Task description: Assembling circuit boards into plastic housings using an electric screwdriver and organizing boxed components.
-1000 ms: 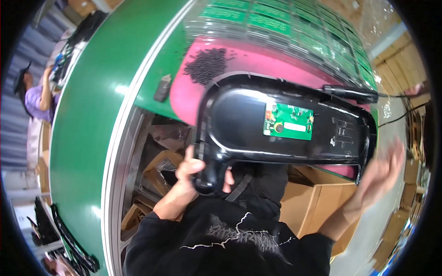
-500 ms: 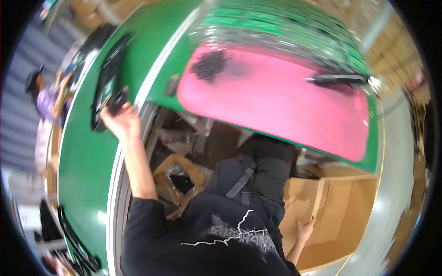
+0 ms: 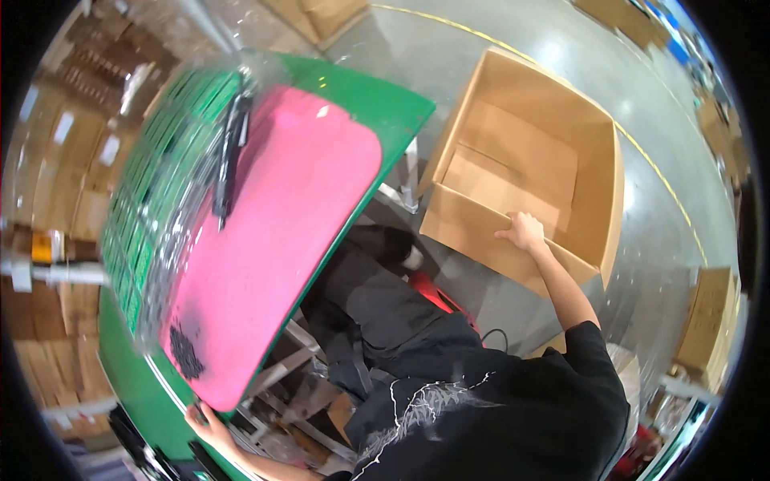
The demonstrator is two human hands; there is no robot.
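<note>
My right hand (image 3: 527,232) grips the upper edge of a large open cardboard box (image 3: 497,248), fingers over the rim and thumb on its outer side. The box stands to the right of the workbench. At the lower left, my left hand (image 3: 212,431) is at the corner of a pink mat (image 3: 273,232). Its thumb and fingers close round a small dark block (image 3: 199,411). Close by on the mat lies a pile of small black pieces (image 3: 186,353). A black electric screwdriver (image 3: 230,164) lies along the mat's far side.
Clear plastic trays with green inserts (image 3: 164,192) line the bench's far side. Black parts (image 3: 132,441) sit on the green surface at the lower left. A red object (image 3: 437,293) is beneath the bench. Another carton (image 3: 706,321) stands at the right.
My view has swung right, toward the box. My left hand has left the black part it held over the green belt and is at the mat's corner. My right hand stays on the box.
</note>
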